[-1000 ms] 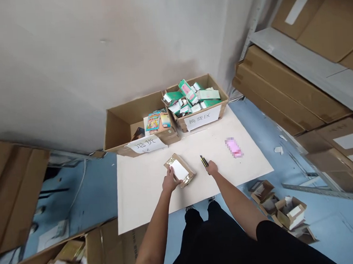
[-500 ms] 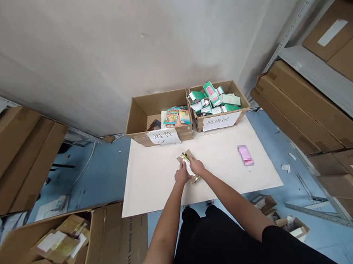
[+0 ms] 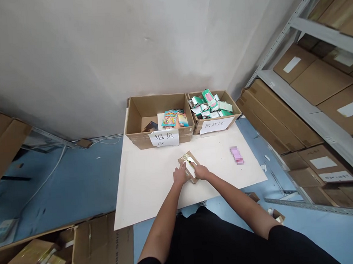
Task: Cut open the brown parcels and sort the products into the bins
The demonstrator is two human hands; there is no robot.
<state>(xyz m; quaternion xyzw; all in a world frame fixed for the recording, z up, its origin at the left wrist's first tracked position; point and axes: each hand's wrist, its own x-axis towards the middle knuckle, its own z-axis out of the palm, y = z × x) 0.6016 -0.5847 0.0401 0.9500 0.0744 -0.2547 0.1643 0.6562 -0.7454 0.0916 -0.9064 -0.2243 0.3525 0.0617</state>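
Observation:
On the white table [image 3: 141, 190] lies a small brown cardboard parcel [image 3: 186, 157] with shiny tape and a white label on top. At its left side, my left hand [image 3: 180, 174] grips the parcel, fingers reaching over the edge. My right hand [image 3: 201, 172] is closed around a slim yellow and black utility knife [image 3: 190, 162], its front end over the label. Whether the blade is out is too small to tell. A pink pixelated item [image 3: 237, 155] rests further right on the table.
Behind stand two cardboard boxes with handwritten signs: the left box [image 3: 141, 140] holds colourful booklets, the right box [image 3: 235, 117] green and white cartons. A large carton [image 3: 100, 248] with taped parcels is at lower left. Loaded shelving [image 3: 281, 89] lines the right.
My right hand and the knife have moved down along the parcel toward me. My left hand stays at its left side. The whole view has shifted, showing more of the right shelving.

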